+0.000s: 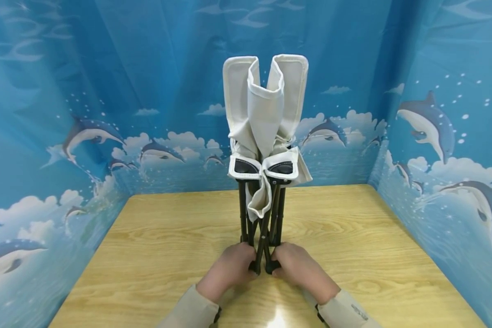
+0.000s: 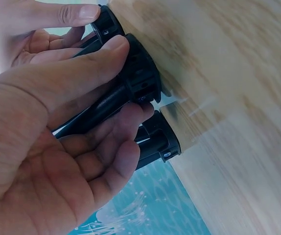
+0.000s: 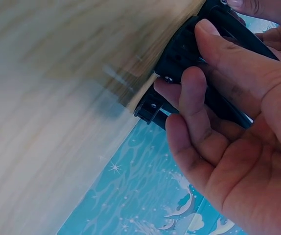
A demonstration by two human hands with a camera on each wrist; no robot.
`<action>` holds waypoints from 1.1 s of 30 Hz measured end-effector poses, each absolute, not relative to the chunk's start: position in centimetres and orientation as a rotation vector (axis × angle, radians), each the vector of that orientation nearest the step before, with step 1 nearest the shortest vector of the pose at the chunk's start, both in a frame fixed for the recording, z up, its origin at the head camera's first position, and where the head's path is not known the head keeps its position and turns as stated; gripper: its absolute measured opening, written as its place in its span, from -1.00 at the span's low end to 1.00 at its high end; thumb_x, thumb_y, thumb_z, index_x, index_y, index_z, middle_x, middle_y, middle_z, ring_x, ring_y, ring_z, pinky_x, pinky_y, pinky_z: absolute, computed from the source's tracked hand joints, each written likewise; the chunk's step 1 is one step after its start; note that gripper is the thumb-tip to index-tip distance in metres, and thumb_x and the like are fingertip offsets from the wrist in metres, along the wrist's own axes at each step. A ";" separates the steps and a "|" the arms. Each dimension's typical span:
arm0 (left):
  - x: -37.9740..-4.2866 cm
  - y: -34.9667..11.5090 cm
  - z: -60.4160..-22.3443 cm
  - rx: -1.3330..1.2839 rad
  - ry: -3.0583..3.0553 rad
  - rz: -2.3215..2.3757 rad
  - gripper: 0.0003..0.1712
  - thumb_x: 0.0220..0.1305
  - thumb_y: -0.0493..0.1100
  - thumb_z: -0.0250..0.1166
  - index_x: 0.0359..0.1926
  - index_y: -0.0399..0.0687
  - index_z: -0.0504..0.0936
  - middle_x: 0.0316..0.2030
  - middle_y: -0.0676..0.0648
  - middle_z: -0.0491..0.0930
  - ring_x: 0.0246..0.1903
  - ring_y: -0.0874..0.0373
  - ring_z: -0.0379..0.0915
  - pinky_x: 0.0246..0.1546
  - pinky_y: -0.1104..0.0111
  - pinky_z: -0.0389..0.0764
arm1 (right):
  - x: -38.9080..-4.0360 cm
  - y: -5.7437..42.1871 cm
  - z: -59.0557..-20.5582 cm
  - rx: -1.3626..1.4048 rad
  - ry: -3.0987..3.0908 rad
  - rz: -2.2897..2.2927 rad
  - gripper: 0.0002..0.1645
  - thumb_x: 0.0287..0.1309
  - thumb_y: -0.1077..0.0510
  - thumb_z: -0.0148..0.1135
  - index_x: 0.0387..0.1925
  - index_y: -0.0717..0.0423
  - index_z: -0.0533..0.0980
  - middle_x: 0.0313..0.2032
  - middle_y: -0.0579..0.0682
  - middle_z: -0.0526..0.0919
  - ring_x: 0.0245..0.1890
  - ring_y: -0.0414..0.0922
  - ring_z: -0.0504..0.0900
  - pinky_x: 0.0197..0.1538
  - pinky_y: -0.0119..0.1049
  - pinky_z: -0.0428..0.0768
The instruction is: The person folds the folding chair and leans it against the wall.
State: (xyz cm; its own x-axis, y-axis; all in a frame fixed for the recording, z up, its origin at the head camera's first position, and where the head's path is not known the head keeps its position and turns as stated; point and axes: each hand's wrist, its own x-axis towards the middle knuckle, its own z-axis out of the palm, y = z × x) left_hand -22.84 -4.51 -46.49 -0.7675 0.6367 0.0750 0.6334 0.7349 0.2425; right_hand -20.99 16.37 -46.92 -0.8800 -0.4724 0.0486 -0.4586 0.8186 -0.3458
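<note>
A folded camp chair (image 1: 265, 114) with white fabric and thin black legs stands upright on the wooden table. My left hand (image 1: 233, 263) grips a black foot (image 1: 253, 268) at the left of the bundle. Its thumb lies over the foot in the left wrist view, with the fingers curled beneath. On the opposite side, my right hand (image 1: 298, 264) pinches another black foot (image 3: 179, 49) between thumb and fingers. A further foot (image 2: 162, 137) shows beyond the left fingers. Above the crossed legs, the seat and back fabric hang bunched, with two black-filled corner pockets facing me.
The wooden table (image 1: 168, 228) extends to both sides of the chair. A blue curtain (image 1: 147, 91) printed with dolphins and waves encloses the back, left and right sides of the table.
</note>
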 end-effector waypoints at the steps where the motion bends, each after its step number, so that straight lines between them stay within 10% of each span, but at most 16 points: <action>1: -22.9 -4.5 -46.5 1.070 2.914 0.402 -0.68 -0.08 -0.21 0.64 -0.61 0.05 0.59 -0.58 0.16 0.52 -0.52 0.30 0.38 -0.44 0.42 0.52 | -21.0 16.4 -46.9 -0.757 2.957 -0.554 -0.77 -0.08 0.16 0.68 -0.56 0.02 0.69 -0.47 -0.13 0.71 -0.48 -0.27 0.53 -0.36 -0.28 0.57; 33: -24.2 -4.3 -46.9 0.999 2.904 0.467 -0.67 -0.06 -0.21 0.68 -0.55 0.02 0.62 -0.53 0.13 0.55 -0.51 0.28 0.40 -0.41 0.37 0.55 | -22.4 16.3 -46.9 -0.722 2.985 -0.551 -0.80 -0.07 0.15 0.68 -0.54 0.02 0.72 -0.40 -0.07 0.78 -0.38 -0.18 0.66 -0.23 -0.16 0.68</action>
State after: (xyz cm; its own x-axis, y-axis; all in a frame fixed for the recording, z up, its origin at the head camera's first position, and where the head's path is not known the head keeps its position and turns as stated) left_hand -24.22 -4.28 -46.85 -0.7926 0.6064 0.0638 0.5959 0.7480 0.2924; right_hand -22.37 16.32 -46.88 -0.8928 -0.4462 0.0614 -0.4387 0.8308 -0.3426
